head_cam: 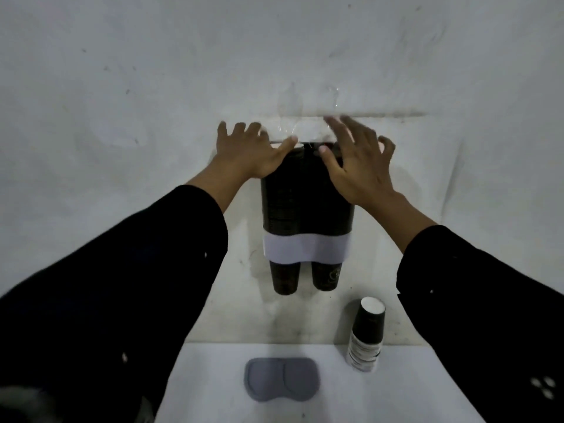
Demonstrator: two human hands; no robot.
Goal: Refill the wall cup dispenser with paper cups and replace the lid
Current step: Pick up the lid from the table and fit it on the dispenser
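Observation:
The wall cup dispenser [305, 209] hangs at the centre, a clear twin-tube body full of black paper cups with a white band [305, 250] near its base. One black cup [285, 277] pokes out under the left tube and another black cup [328, 276] under the right tube. My left hand [250, 151] rests on the dispenser's top left edge with fingers spread. My right hand [354, 163] lies over the top right edge, fingers apart and slightly blurred. The grey lid [282, 378] lies on the table below. Neither hand holds a cup or the lid.
A stack of upside-down black paper cups [367, 334] stands on the white table [320, 404] at the right, against the wall [122, 87]. My dark sleeves fill the lower left and lower right corners.

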